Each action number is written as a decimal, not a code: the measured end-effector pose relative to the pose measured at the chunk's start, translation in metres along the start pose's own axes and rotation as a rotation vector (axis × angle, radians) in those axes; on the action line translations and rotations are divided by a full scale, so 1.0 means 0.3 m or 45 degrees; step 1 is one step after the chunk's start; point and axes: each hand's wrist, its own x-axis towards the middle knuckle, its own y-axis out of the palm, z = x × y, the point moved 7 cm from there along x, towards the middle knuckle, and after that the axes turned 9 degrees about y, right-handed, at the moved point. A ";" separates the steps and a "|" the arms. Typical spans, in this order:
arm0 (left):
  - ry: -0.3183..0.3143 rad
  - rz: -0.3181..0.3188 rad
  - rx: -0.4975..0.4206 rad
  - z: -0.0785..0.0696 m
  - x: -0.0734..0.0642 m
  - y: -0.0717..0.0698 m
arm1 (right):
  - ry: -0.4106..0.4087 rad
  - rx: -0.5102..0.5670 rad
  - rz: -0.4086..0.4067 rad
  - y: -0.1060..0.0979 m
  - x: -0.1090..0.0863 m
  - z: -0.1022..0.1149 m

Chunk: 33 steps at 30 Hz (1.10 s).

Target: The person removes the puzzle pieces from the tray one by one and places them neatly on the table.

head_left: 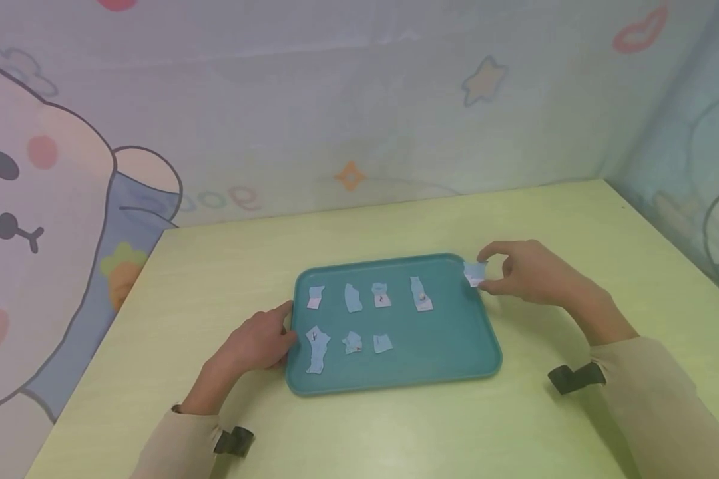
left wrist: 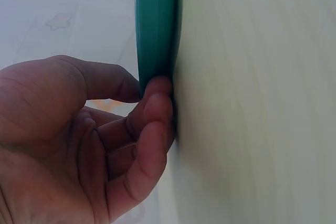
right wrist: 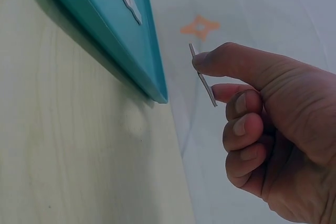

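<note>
A teal tray [head_left: 431, 356] lies on the table, with several torn-edged, pale blue and white card pieces on it in two rough rows. One of them is a long piece [head_left: 317, 349] at the front left; another long piece [head_left: 421, 294] lies at the back right. My left hand [head_left: 260, 339] holds the tray's left rim, its thumb on the edge and the fingers curled against the tray's side [left wrist: 155, 24]. Over the back right corner, my right hand [head_left: 530, 273] pinches a small card piece [head_left: 475, 273] between thumb and index finger. Edge-on, this card piece [right wrist: 205, 80] looks thin and hangs clear of the tray.
The pale yellow-green table [head_left: 228, 259] extends around the tray on all sides. Behind it hangs a backdrop [head_left: 335, 120] printed with stars and a large cartoon bear [head_left: 48, 219] at the left. Dark straps with a small block [head_left: 575, 379] sit at both sleeve cuffs.
</note>
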 end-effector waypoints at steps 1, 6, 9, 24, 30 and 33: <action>0.002 0.001 0.001 0.000 0.000 0.001 | 0.009 0.002 0.003 0.000 0.002 -0.004; 0.000 0.010 -0.008 0.000 0.002 0.004 | 0.046 0.019 0.026 0.000 0.013 -0.026; 0.002 0.014 -0.010 -0.003 0.003 0.003 | 0.051 0.023 0.022 -0.004 0.018 -0.035; 0.029 0.022 -0.039 0.003 0.007 0.007 | 0.030 0.044 -0.029 -0.003 0.052 -0.077; 0.021 0.034 -0.045 0.004 0.009 0.011 | -0.022 0.006 -0.079 0.010 0.075 -0.094; 0.008 0.032 -0.049 0.004 0.008 0.011 | -0.055 -0.017 -0.109 0.013 0.084 -0.097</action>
